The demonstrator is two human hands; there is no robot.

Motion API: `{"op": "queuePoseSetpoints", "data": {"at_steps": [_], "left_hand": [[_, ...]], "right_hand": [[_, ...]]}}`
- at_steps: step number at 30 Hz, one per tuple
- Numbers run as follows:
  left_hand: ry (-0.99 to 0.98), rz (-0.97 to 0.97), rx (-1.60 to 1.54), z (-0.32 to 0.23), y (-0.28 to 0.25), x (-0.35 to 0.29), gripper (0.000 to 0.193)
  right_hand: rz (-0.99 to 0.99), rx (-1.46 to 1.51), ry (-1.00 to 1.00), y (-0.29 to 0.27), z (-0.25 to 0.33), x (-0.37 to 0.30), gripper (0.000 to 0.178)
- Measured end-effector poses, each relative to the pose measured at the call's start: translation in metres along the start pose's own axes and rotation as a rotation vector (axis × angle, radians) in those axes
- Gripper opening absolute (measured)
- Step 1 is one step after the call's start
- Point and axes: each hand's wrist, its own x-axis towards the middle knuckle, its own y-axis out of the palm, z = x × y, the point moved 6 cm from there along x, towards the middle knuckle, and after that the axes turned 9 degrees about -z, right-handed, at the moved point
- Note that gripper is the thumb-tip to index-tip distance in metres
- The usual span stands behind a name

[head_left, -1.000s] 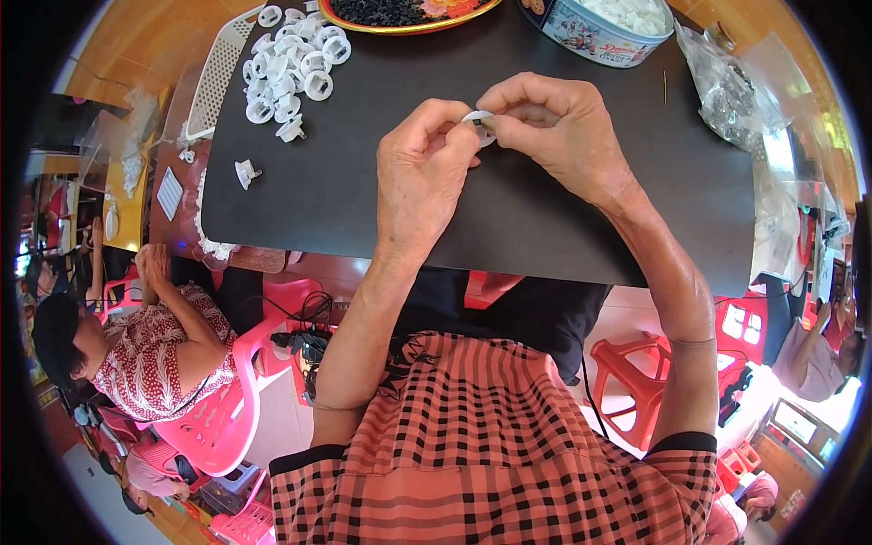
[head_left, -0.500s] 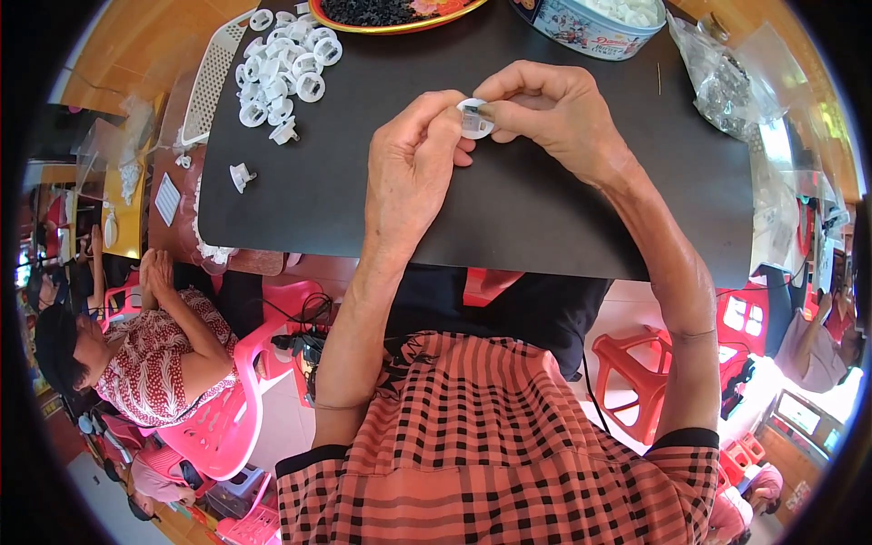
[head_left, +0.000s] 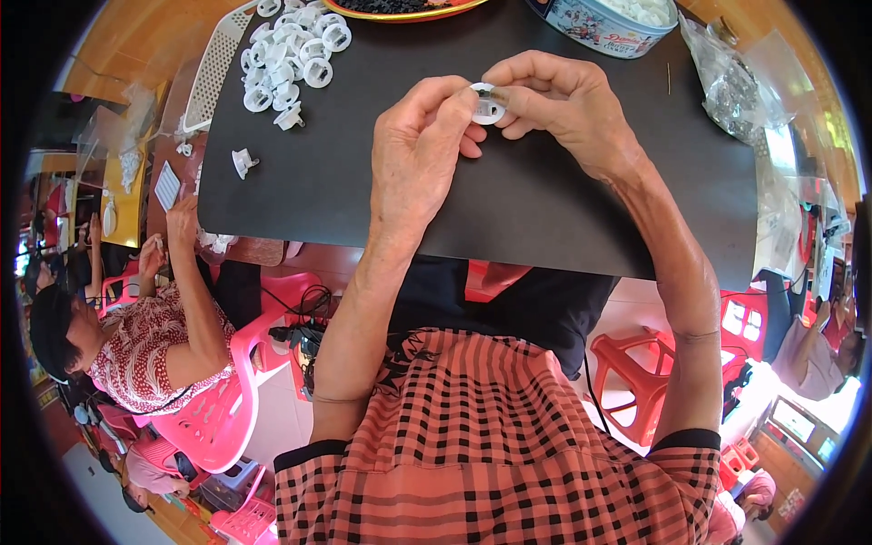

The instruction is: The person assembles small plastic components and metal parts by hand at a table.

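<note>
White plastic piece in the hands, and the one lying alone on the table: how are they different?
The held piece is between the left hand and right hand; the lone piece rests on the black table. The held piece shows its round face; the lone piece is seen more from the side. Both are white with a round rim.

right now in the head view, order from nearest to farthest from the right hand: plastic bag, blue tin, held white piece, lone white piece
1. Held white piece: touching the right hand
2. Blue tin: beyond the hand, top edge
3. Plastic bag: farther right
4. Lone white piece: far left
</note>
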Motion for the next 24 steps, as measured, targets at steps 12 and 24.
{"op": "queuePoseSetpoints", "data": {"at_steps": [12,24], "left_hand": [[0.008,0.01,-0.064,-0.0012,0.0006,-0.0015,0.024],[-0.029,0.017,-0.091,0.0002,-0.0009,0.0003,0.025]], "right_hand": [[-0.011,0.077,0.047,0.0017,0.0025,-0.0037,0.023],[-0.011,-0.004,-0.07,0.0032,0.0086,-0.0045,0.016]]}}
